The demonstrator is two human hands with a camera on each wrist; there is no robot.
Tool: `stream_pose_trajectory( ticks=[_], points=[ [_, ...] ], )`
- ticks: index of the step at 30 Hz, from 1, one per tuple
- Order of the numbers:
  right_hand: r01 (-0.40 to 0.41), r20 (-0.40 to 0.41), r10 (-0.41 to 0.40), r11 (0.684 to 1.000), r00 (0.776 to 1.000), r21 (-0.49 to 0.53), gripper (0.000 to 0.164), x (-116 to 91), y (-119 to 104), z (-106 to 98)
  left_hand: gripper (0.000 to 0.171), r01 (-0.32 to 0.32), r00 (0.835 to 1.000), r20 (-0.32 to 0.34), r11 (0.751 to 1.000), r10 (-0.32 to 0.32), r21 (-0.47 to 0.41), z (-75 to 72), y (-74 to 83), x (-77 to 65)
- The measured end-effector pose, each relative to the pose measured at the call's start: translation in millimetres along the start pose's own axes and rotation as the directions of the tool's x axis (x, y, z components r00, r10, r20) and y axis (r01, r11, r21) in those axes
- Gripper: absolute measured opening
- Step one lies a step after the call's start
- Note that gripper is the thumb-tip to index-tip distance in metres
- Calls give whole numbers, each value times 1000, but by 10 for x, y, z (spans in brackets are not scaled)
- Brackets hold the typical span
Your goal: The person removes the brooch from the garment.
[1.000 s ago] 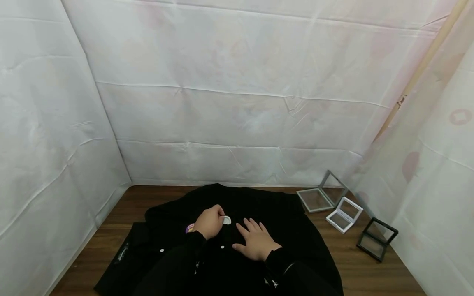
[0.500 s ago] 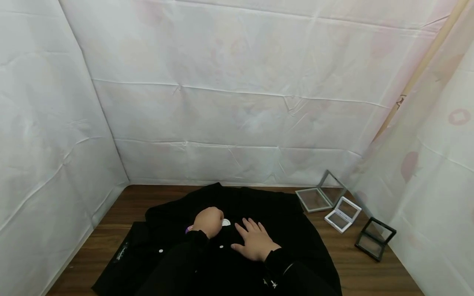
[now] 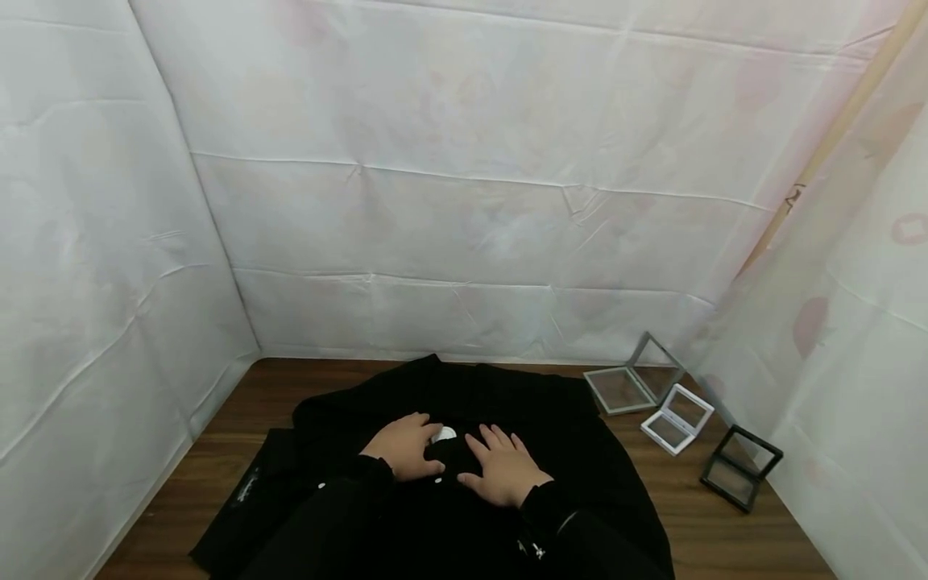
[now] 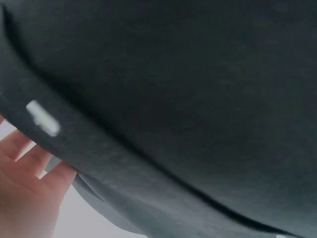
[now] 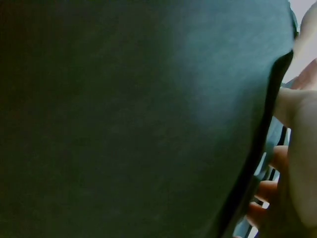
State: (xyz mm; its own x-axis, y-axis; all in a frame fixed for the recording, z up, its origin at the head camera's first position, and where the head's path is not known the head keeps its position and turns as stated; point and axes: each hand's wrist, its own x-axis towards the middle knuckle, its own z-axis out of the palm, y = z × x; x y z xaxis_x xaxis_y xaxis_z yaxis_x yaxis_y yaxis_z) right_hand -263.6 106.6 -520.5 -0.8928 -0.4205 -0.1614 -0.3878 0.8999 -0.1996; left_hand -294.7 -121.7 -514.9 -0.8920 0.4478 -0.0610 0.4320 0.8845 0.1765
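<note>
A black buttoned garment (image 3: 565, 435) lies spread across the tabletop, with small white buttons (image 3: 438, 480) on its front. My left hand (image 3: 403, 447) rests on its upper part, fingers loosely extended and thumb apart. Beside those fingertips shows a white rounded piece (image 3: 444, 434), partly covered by the hand. My right hand (image 3: 505, 471) lies flat on the cloth to the right, fingers spread. In the left wrist view, fingers (image 4: 29, 158) touch the edge of black cloth near a blurred white button (image 4: 43, 118). Dark cloth fills most of the right wrist view.
Three small folding mirrors stand opened at the right: a grey one (image 3: 619, 391), a white one (image 3: 669, 430) and a black one (image 3: 731, 483). Brown wooden tabletop (image 3: 652, 475) shows around the garment. White sheeting (image 3: 449, 217) walls the back and sides.
My left hand has gone from curled fingers at the white piece to a spread, relaxed hand lying on the cloth. A purple round patch by its wrist is now hidden. My right hand stays put.
</note>
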Motion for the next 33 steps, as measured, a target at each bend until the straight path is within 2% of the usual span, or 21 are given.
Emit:
stream_pose_trajectory(
  ticks=[9, 13, 18, 23, 33],
  points=[
    [-20, 1, 20, 1000, 1000, 4, 74, -100, -102, -119, 77, 4, 999, 37, 999, -6, 44, 3, 26, -70],
    [14, -39, -15, 1000, 999, -16, 75, -110, -170, -140, 78, 3, 999, 49, 999, -5, 32, 0, 7, -83],
    [53, -47, -55, 998, 997, -25, 62, -97, -278, -155, 79, 2, 999, 45, 1000, -2, 4, 4, 3, -114],
    [28, -32, -29, 999, 999, -29, 55, -70, -366, -158, 79, -3, 999, 42, 999, 5, -50, -42, 20, -148],
    [-7, -27, 6, 999, 1000, -36, 55, 8, -387, -87, 81, 0, 998, 56, 998, 4, -59, -15, -4, -139]
  ],
)
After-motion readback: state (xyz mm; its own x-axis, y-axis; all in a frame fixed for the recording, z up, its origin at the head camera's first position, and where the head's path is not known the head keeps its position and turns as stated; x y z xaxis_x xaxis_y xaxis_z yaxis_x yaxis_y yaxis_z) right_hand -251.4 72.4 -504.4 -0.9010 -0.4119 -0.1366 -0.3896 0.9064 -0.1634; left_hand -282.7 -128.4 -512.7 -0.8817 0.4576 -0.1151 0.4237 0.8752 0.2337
